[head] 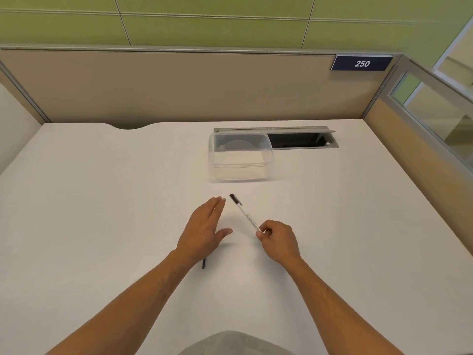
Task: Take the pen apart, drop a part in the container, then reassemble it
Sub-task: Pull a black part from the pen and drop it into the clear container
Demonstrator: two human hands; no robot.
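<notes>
My right hand [279, 240] pinches the near end of a white pen barrel [247, 216] with a dark tip, which points away and to the left, lifted off the desk. My left hand [203, 230] hovers flat with fingers apart, just left of the barrel, holding nothing. A small dark pen part [203, 263] lies on the desk, partly hidden under my left wrist. A clear plastic container [240, 156] stands open beyond the hands, and I see nothing inside it.
The white desk [102, 201] is bounded by beige partition walls at the back and right. A cable slot with a raised grey lid [302, 139] sits right behind the container. A blue sign reading 250 [362, 63] hangs on the partition.
</notes>
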